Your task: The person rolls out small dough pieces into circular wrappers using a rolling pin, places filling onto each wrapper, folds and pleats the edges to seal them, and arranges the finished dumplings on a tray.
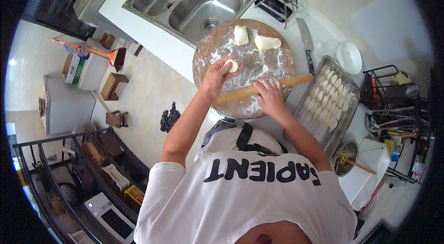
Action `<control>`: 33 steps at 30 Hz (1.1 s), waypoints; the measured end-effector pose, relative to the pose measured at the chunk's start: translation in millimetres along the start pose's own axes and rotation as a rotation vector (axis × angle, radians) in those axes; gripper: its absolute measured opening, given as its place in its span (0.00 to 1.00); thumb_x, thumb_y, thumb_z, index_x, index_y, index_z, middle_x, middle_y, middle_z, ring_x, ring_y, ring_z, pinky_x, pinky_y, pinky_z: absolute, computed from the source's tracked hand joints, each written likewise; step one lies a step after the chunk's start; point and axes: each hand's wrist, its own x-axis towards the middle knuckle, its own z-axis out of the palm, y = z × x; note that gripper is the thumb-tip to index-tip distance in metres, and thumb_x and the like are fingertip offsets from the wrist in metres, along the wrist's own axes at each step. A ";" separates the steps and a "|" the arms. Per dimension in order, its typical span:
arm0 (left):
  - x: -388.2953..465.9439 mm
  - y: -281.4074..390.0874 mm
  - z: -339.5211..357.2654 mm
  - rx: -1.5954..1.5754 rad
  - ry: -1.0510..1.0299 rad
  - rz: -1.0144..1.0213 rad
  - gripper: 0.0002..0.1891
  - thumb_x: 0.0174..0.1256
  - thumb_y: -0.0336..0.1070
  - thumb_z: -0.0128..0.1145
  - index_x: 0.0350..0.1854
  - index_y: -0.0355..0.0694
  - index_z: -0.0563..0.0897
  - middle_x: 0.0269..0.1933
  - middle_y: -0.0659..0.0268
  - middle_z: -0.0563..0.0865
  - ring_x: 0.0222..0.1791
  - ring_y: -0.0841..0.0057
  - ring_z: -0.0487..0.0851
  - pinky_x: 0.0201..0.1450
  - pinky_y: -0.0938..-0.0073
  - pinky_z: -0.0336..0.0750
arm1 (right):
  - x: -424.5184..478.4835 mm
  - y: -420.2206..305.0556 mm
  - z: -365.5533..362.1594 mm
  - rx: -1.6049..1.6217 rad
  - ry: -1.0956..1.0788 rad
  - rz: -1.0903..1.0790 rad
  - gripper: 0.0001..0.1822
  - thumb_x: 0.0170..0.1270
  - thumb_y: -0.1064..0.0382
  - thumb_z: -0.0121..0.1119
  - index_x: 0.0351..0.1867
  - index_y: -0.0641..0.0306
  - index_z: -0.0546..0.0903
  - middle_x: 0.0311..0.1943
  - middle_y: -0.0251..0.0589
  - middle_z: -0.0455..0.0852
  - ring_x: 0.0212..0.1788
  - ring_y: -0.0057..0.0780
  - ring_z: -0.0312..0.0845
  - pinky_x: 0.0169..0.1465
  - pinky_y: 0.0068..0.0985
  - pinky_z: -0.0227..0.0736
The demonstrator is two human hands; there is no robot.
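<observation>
My left hand (218, 74) holds a small round piece of dough (231, 66) between thumb and fingers above a floured round wooden board (208, 50). My right hand (269, 93) rests with its fingers on a wooden rolling pin (239, 94), which lies slantwise across the near part of the board. Whether those fingers close around the pin is hard to see. Two larger dough pieces lie at the board's far side, a blocky one (241, 35) and a wider one (267, 43). A metal tray (305, 134) to the right carries rows of shaped dumplings (327, 96).
Beyond the board is a double steel sink (208, 8). A kitchen knife (306, 37) lies right of the board, near a metal rack (277, 3) and a white bowl (349, 57). A metal bowl of filling (346, 157) with chopsticks (362, 166) stands at the near right.
</observation>
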 end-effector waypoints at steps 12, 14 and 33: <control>-20.9 -27.7 -0.8 -0.022 0.062 0.010 0.17 0.67 0.25 0.51 0.58 0.37 0.72 0.51 0.57 0.81 0.51 0.69 0.81 0.52 0.78 0.79 | -6.1 12.8 10.4 -0.001 0.021 -0.058 0.22 0.48 0.65 0.66 0.48 0.56 0.78 0.46 0.38 0.77 0.54 0.41 0.71 0.63 0.46 0.57; -19.1 -24.8 -1.6 -0.030 0.071 -0.023 0.14 0.66 0.24 0.51 0.54 0.36 0.74 0.49 0.59 0.81 0.52 0.67 0.81 0.55 0.75 0.79 | -5.4 13.5 8.4 0.004 0.010 -0.065 0.22 0.47 0.65 0.66 0.48 0.56 0.78 0.46 0.38 0.77 0.54 0.40 0.71 0.63 0.46 0.57; -19.0 -33.7 -27.6 0.272 -0.049 -0.030 0.10 0.61 0.23 0.56 0.44 0.34 0.76 0.39 0.65 0.81 0.41 0.75 0.82 0.46 0.73 0.77 | -8.8 -26.4 17.8 -0.034 -0.038 -0.068 0.22 0.49 0.61 0.66 0.49 0.55 0.79 0.57 0.40 0.73 0.63 0.42 0.64 0.68 0.47 0.51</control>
